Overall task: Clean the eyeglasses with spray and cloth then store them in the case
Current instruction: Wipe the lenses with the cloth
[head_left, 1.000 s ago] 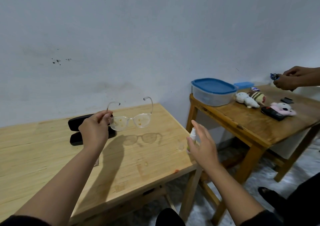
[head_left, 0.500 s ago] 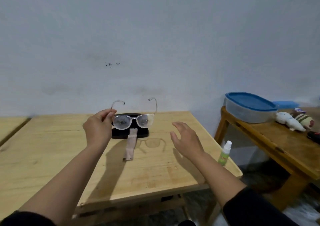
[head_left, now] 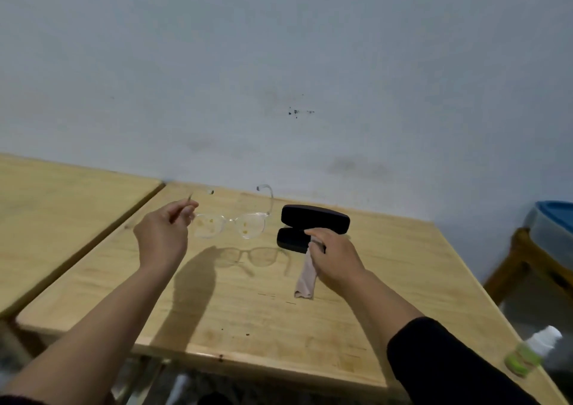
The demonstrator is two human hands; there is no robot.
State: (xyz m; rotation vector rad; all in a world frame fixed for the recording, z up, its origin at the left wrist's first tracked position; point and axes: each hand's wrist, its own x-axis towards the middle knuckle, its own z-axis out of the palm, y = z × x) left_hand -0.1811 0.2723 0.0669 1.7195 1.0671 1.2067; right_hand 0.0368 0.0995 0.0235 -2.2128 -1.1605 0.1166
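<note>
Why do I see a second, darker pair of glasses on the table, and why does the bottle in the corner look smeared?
Head view: the darker pair is the shadow the eyeglasses cast on the table, beside the left hand's shadow, so light comes from above. Head view: the spray bottle sits at the wide-angle frame's blurred lower right edge; the right hand on the cloth is sharper.

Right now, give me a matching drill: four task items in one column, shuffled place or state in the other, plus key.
1. eyeglasses
2. glasses case
3. cleaning cloth
4. spray bottle

A. open on the table, black
B. near the table's right front corner
C. gripped by the right hand
D. held above the table by the left hand

Pairs: 1-D, 2-A, 3-C, 4-B
</note>
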